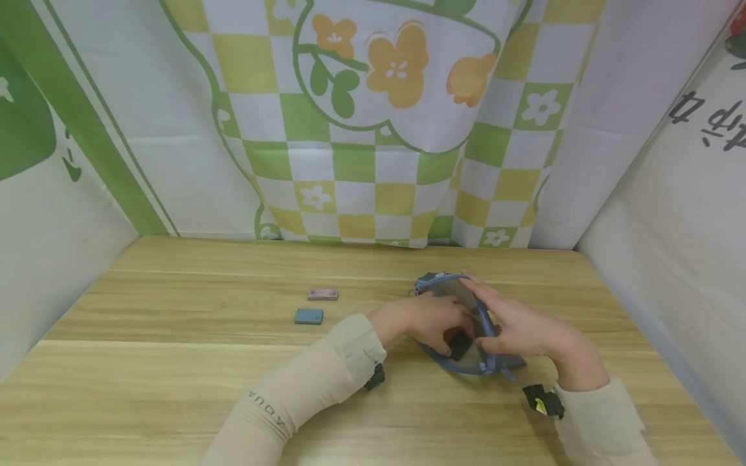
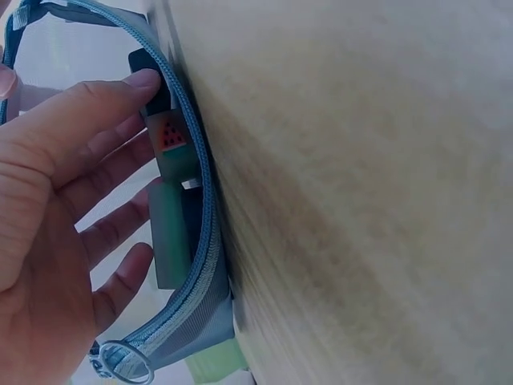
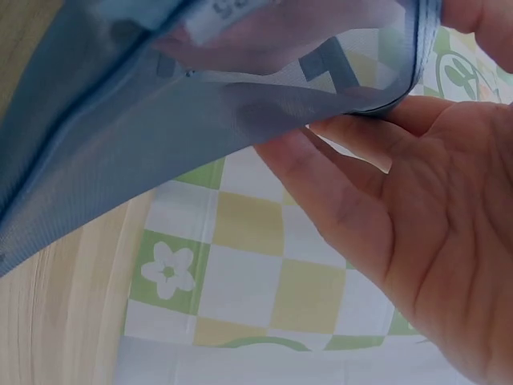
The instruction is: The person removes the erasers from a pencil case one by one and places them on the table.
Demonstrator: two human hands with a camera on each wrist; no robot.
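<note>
A person's left hand [image 1: 428, 318] reaches into a zip pouch [image 3: 144, 136] of blue, semi-transparent mesh, thumb and fingers pinching a small black block [image 1: 460, 345], while the right hand [image 1: 519, 323] grips the pouch's rim and spreads its mouth. Inside, beside the left fingers, lie a watermelon-print block [image 2: 171, 138] and a smooth green block [image 2: 167, 233]; a ring [image 2: 127, 362] hangs at the zip. Left of the hands on the wood-grain table [image 1: 175, 291] sit flat rectangles — a pink bar [image 1: 323, 294] and a blue block [image 1: 309, 316] — and the left sleeve [image 1: 315, 375] reads, apparently, "AQUA".
</note>
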